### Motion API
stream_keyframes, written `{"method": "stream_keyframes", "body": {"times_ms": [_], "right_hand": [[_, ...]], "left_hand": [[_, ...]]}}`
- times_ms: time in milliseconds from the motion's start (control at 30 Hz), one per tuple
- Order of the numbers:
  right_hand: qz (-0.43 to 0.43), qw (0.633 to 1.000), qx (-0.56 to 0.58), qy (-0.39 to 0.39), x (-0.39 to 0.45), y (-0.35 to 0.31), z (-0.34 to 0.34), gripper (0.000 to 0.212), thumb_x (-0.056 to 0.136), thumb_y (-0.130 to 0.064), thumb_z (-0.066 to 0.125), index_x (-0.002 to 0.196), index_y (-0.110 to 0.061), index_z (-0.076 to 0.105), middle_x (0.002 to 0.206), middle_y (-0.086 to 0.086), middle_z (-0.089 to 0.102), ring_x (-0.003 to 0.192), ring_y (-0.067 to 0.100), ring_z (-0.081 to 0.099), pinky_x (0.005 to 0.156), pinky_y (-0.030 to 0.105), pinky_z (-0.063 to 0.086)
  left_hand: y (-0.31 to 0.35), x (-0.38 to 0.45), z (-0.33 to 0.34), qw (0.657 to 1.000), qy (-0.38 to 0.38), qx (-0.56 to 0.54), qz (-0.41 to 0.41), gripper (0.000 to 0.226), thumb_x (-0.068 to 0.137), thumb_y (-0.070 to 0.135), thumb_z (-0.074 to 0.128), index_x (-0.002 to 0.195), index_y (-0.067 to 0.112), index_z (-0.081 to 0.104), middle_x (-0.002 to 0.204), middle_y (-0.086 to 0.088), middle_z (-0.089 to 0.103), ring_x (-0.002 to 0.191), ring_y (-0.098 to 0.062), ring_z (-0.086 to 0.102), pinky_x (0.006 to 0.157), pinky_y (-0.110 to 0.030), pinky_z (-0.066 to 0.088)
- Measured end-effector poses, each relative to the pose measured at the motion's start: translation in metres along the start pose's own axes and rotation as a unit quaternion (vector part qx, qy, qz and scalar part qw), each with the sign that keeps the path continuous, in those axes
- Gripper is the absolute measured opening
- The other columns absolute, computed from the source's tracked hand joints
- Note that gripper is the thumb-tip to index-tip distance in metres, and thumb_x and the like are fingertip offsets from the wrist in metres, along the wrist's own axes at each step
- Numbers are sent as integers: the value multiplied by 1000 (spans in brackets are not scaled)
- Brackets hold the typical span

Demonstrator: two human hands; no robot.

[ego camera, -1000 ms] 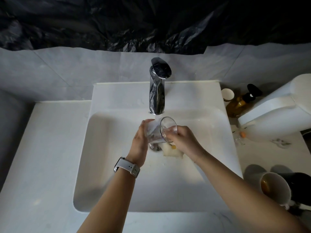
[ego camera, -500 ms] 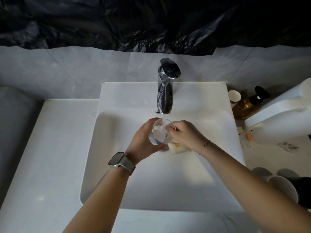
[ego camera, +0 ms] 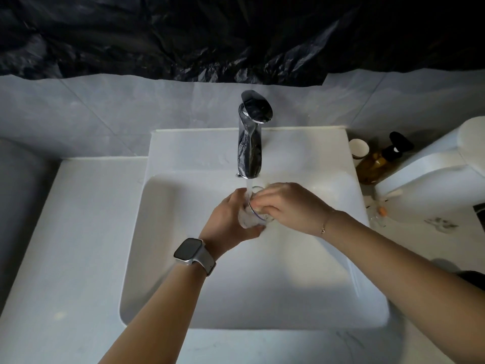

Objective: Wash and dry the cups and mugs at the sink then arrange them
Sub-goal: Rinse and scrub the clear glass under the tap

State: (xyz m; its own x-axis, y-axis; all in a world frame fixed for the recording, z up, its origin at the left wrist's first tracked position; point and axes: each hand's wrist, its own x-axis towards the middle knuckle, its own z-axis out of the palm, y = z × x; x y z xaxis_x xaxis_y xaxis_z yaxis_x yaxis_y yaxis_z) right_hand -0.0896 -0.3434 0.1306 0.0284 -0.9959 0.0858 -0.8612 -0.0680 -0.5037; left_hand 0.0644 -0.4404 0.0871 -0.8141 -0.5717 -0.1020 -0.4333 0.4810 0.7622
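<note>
A clear glass cup (ego camera: 251, 219) is held over the white sink basin (ego camera: 183, 258), under the water running from the chrome tap (ego camera: 250, 143). My left hand (ego camera: 228, 219) grips the cup's body from the left and below. My right hand (ego camera: 291, 206) covers the cup's rim from the right, fingers curled over it; whether they reach inside is hidden. The cup's mouth tilts toward the right. A black mug (ego camera: 472, 281) shows only as a dark edge at the right border.
A small white-lidded jar (ego camera: 358, 151) and an amber pump bottle (ego camera: 378, 164) stand right of the sink. A large white appliance (ego camera: 441, 174) fills the right counter, with small bits on the counter (ego camera: 441, 224) below it. White countertop (ego camera: 78, 232) lies to the left.
The view shifted, so the mugs at the right slid almost out of frame. The cup came under the running water and my right hand closed over its rim, hiding the sponge seen earlier.
</note>
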Motion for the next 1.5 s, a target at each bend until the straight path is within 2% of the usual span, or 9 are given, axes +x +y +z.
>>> {"method": "stream_keyframes", "body": {"times_ms": [133,367,500,733,967,1100,1267,1367,1500], "right_hand": [[51,988,-46,-136,15,-3,10,14,83,-7,52,73,-5,61,87,11,64,75,27,56,66,32,42],[243,913,256,-203,16,10,2,40,80,-3,59,48,-27,54,47,-12,42,49,3,37,54,18,31],[283,855,406,-155,12,13,9,20,84,-8,67,73,-23,73,69,-9,58,69,4,50,69,23,38],[336,856,360,-159,26,10,32,31,82,12,41,93,2,68,96,22,66,83,25,59,69,30,45],[291,823,455,-177,13,23,11,24,90,2,52,107,0,69,76,8,50,59,12,37,57,23,25],[286,810,506,-77,-7,32,1,28,89,3,55,100,-16,73,94,5,68,87,11,58,81,23,40],[308,779,506,207,-24,18,16,34,91,7,52,80,-21,68,59,-14,52,60,1,43,59,16,33],[335,750,494,285,-23,-2,44,30,87,8,60,112,-8,67,85,-12,68,68,-10,56,67,7,42],[341,730,455,379,-16,-22,71,32,85,5,64,106,-19,71,112,11,63,94,9,64,84,25,50]], "left_hand": [[10,2,1,999,-10,34,41,62,70,22,84,126,20,57,111,1,61,100,-15,56,80,-17,43],[6,3,6,993,-28,97,68,48,73,27,77,117,21,58,102,1,60,93,-17,56,75,-22,44],[0,3,-2,998,-53,38,9,55,65,35,83,111,37,54,93,19,54,83,2,54,65,-7,39],[-2,8,-12,995,-94,19,-22,58,61,35,90,105,35,52,93,18,59,82,-3,57,70,-14,41],[0,6,-18,984,-121,-88,-99,63,64,27,92,98,22,38,86,9,65,56,1,61,51,-11,42],[-6,-1,-18,965,-116,-194,-133,52,62,29,90,101,25,55,82,17,64,69,5,59,61,-12,44],[-10,-17,-8,882,-103,-419,-190,50,77,42,72,111,6,66,91,-8,68,80,-24,64,65,-28,53],[-2,-20,-2,857,-97,-459,-215,44,89,49,56,107,11,70,89,-7,69,76,-20,63,71,-30,53],[10,-22,11,824,-82,-509,-236,51,96,53,51,119,11,68,106,-16,67,92,-27,63,88,-38,52]]}}
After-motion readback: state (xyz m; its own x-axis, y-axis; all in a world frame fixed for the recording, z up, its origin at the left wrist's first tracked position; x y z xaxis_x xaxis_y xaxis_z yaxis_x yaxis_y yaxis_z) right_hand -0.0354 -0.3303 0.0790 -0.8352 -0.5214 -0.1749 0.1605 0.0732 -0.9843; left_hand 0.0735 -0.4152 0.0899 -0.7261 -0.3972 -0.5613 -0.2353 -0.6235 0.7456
